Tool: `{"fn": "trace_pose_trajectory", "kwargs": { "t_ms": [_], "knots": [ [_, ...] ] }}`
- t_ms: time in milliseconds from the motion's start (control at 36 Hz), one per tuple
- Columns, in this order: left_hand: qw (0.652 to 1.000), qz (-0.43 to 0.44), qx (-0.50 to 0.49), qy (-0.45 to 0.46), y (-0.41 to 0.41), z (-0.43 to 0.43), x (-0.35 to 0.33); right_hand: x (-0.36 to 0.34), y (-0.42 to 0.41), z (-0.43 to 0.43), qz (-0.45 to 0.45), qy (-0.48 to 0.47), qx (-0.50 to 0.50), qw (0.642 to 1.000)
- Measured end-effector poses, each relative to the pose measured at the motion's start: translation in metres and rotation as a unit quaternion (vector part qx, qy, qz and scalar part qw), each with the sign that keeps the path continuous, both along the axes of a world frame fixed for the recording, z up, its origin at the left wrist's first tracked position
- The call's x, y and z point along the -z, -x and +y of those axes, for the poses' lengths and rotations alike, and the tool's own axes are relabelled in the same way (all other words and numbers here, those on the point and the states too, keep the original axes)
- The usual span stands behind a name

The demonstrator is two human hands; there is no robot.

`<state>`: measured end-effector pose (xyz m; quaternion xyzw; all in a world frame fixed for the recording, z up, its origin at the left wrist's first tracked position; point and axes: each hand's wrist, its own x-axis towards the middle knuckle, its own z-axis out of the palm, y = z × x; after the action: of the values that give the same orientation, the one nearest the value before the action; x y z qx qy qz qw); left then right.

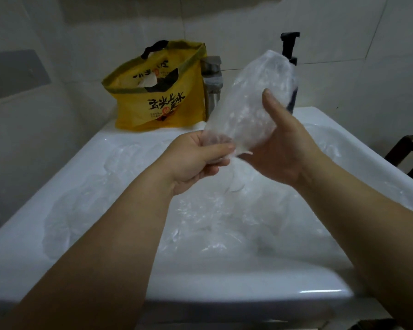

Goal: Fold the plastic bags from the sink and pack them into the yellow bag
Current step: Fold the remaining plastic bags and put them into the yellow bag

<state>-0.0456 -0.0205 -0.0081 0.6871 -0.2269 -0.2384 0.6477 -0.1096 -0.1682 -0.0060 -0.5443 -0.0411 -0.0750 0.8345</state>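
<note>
Both hands, L [196,158] & R [281,148], clamp clear bag [255,98] above sink [129,234], hiding faucet [212,77] beside yellow bag [162,91].

Thin translucent crinkled plastic bag [253,103]: glossy, wrinkled film. White sink [224,285]: smooth, glazed, highly reflective. Yellow printed bag [162,101]: slick plastic sheen. Cylindrical faucet [212,79]: brushed metal. Wall tiles [343,32]: satin.

A yellow bag [162,101] with black lettering and black handles stands behind a glossy white sink [57,210] heaped with clear plastic bags [200,222]; wall tiles [343,44] are off-white.
</note>
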Motion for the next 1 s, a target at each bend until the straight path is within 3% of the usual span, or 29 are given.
{"fn": "trace_pose_trajectory", "kwargs": {
  "t_ms": [83,167,333,472,639,722,889,1000],
  "knots": [
    [1.0,-0.006,0.017,0.023,0.001,-0.002,0.0,0.014,-0.006,0.008,0.105,0.105,-0.074,0.986],
    [0.998,-0.031,0.045,-0.02,0.004,-0.002,0.002,0.02,-0.01,0.015,0.14,0.136,-0.079,0.978],
    [0.993,-0.025,0.056,-0.101,0.003,-0.001,0.002,0.005,-0.01,-0.004,0.084,0.048,-0.054,0.994],
    [0.981,-0.034,0.096,-0.166,0.005,0.002,0.001,-0.009,-0.007,-0.024,0.014,-0.083,-0.053,0.995],
    [0.956,-0.05,0.156,-0.244,0.003,0.007,0.002,-0.005,-0.005,-0.024,-0.011,-0.083,-0.129,0.988],
    [0.942,-0.042,0.188,-0.274,0.003,0.009,0.001,-0.005,-0.005,-0.026,-0.006,-0.094,-0.096,0.991],
    [0.941,-0.054,0.194,-0.271,-0.001,0.012,0.002,-0.003,-0.004,-0.023,0.022,-0.013,-0.022,0.999],
    [0.978,-0.052,0.139,-0.144,-0.001,0.007,0.001,0.002,-0.005,-0.013,0.049,0.082,-0.031,0.995]
  ]
}}
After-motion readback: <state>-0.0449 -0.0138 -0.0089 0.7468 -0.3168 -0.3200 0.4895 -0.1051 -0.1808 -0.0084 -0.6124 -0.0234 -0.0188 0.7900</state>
